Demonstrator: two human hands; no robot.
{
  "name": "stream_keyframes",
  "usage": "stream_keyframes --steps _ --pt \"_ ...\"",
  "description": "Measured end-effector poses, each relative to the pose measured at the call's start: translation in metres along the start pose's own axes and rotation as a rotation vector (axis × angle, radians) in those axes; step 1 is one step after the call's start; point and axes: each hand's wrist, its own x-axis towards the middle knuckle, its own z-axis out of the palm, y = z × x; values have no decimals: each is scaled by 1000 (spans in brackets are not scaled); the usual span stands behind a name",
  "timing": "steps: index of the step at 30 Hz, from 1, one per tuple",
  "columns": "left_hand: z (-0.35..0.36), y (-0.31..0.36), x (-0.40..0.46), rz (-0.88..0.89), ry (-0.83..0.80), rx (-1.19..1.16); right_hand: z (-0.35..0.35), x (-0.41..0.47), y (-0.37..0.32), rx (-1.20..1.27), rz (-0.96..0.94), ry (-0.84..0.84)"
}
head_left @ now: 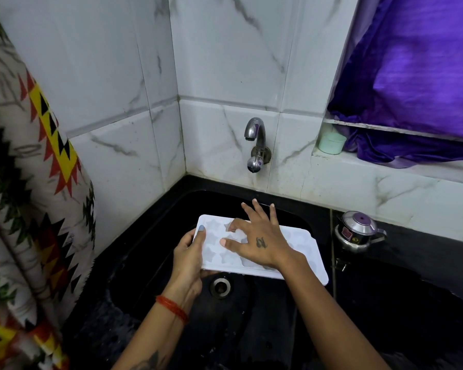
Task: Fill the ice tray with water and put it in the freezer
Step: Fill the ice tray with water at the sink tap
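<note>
The ice tray [302,252] looks like matt white plastic with smooth star-shaped hollows. The sink [171,236] is glossy black and wet-looking. The tap [255,141] and the small pot [357,231] are shiny polished metal. The wall tiles [225,62] are glossy, marble-patterned. The purple curtain [417,76] is sheeny cloth; the cup [331,143] looks like matt plastic.

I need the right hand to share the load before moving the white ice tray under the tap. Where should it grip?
Grip the ice tray by its bare flat rim at the right short end, coming from the right, thumb on top. The left hand holds the opposite end like that, and the right hand only rests on the star pockets.
</note>
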Motion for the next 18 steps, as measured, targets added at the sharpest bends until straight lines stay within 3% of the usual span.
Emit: stream_keyframes --steps 3,9,18 --pt "0 0 -1 2 2 1 2 -2 1 -29 -24 29" --pt "2 1 -3 14 -7 1 1 -1 -12 210 -44 69" --pt "3 1 -3 20 -26 -17 9 9 -21 112 -65 8"
